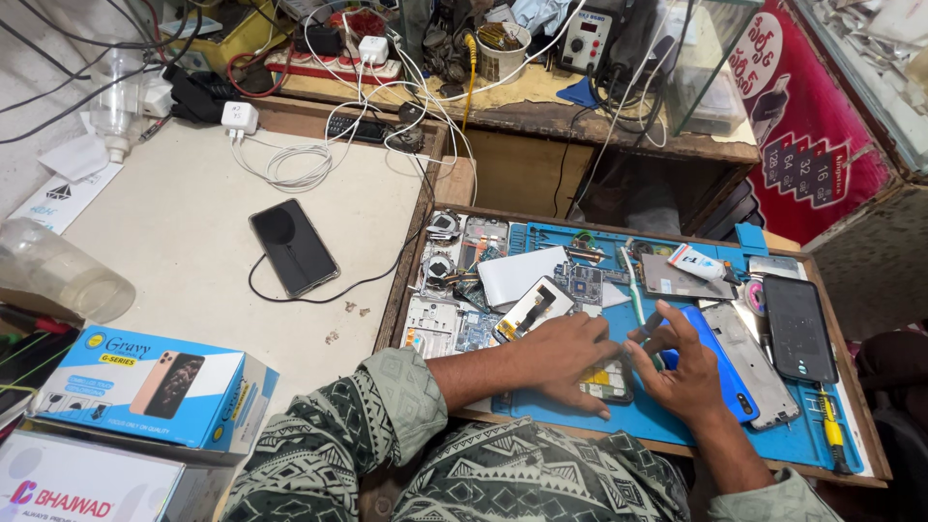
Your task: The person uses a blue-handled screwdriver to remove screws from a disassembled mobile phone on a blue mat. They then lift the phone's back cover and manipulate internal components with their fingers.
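My left hand (565, 356) lies flat on a blue work mat (657, 420), fingers pressing down on a small opened phone part (611, 380) with a yellow patch. My right hand (681, 372) hovers just right of it, fingers pinched on a thin tool (646, 327) that points down at the part. A blue phone back cover (720, 362) lies under and beside my right hand. A loose screen with a flex cable (530, 307) rests just above my left hand.
Circuit boards and phone frames (454, 280) crowd the mat's left side. A glue tube (698, 263), a dark phone (798, 327) and a yellow-handled screwdriver (829, 425) lie at the right. A black phone (293, 247) charges on the white table; boxes (145, 385) sit lower left.
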